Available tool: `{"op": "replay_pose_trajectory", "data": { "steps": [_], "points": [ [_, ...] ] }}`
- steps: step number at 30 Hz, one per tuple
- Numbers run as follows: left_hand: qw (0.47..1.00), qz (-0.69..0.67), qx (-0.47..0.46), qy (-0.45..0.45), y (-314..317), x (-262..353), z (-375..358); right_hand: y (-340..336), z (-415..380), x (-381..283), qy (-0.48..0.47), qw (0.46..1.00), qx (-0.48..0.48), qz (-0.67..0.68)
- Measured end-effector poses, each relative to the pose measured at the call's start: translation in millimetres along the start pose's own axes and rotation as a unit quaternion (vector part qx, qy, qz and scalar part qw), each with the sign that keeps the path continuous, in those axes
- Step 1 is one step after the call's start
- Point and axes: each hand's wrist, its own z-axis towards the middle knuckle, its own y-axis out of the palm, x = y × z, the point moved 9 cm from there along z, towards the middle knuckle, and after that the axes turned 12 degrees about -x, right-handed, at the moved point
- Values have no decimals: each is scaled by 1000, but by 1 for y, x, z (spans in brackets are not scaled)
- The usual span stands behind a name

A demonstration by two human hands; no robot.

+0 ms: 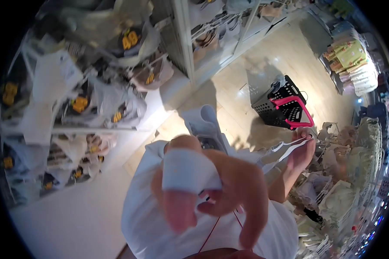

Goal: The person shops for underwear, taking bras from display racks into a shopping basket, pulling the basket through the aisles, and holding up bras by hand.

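Close to the camera, my left hand (237, 177), blurred, is closed with a wide white fabric band (190, 170) across its fingers. Off to the right, my right hand (301, 151) reaches away from my body, its fingers pinching the end of a thin white strap (278, 155). This strap runs back toward the middle, where my left hand hides part of it. Beyond the left hand, a pale looped strip of cloth (203, 121) hangs over the floor. My white shirt (142, 207) and a thin red cord (209, 235) show below the hands.
A black perforated shopping basket (268, 110) with a pink handle (304, 113) stands on the pale floor ahead. White shelves (183, 43) with bras and yellow number tags (129, 39) line the left. Hanging underwear (333, 172) crowds the right, close to my right arm.
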Motion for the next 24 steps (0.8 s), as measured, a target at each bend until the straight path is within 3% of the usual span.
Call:
{"op": "replay_pose_trajectory", "data": {
  "steps": [1, 5, 7, 10, 12, 15, 18, 20, 24],
  "points": [
    [1000, 18, 12, -19, -21, 4, 0, 1, 18, 3, 3, 1000, -27, 0],
    [980, 144, 95, -95, -117, 18, -17, 16, 71, 12, -35, 996, 31, -75],
    [941, 264, 156, -142, -158, 20, -38, 23, 89, 22, -31, 992, 21, -117],
    [841, 436, 222, -230, -224, 21, -62, 11, 114, 43, -5, 993, 42, -108],
    [814, 451, 262, -256, -260, 13, -75, -3, 128, 49, 4, 991, 71, -117],
    [782, 493, 224, -308, -309, -6, -86, -30, 149, 54, 2, 986, 95, -140],
    [798, 397, 279, -357, -359, -30, -99, -54, 180, 54, 28, 975, 134, -176],
    [779, 365, 301, -411, -407, -53, -109, -79, 229, 62, -1, 971, 113, -211],
    [776, 341, 344, -404, -464, -98, -86, -136, 281, 67, 11, 964, 111, -239]
  ]
}}
